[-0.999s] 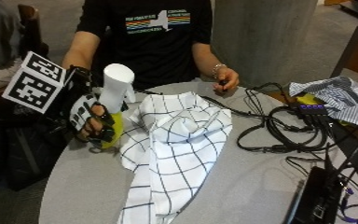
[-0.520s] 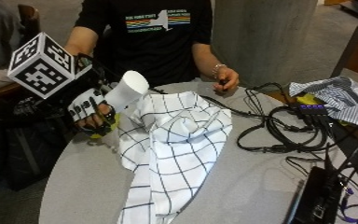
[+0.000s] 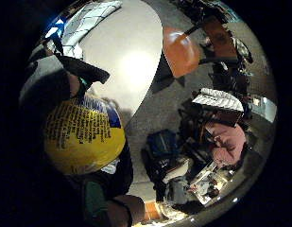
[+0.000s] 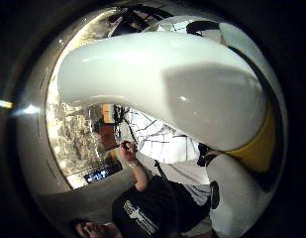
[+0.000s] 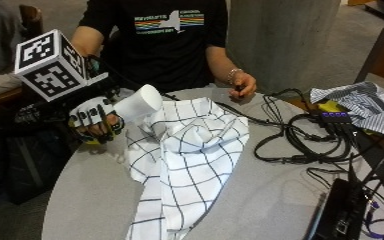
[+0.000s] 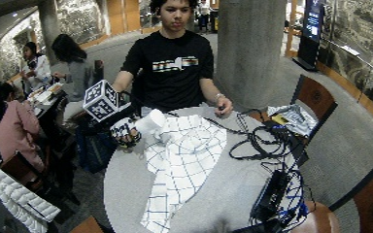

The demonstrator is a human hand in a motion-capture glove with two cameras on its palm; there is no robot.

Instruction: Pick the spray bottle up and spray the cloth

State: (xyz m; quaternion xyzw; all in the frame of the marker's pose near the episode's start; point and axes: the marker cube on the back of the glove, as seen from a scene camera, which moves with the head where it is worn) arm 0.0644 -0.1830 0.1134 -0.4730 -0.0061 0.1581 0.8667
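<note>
Round grey table (image 5: 258,200) in a public hall; one concrete column (image 5: 282,40) behind, wooden chairs nearby. One white checked cloth (image 5: 185,165) lies crumpled across the table. One spray bottle (image 5: 135,104), white top, yellow base, tilted with its top over the cloth's edge, lifted off the table, it seems. Gloved right hand (image 5: 93,119) curls its fingers round the bottle. Bare hand (image 5: 243,85) rests at the far edge. Cables (image 5: 298,145), number unclear, on the right.

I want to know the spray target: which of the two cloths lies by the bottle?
The white black-checked cloth spread mid-table, right beside the spray bottle; the striped cloth lies at the far edge, past the cables.
</note>
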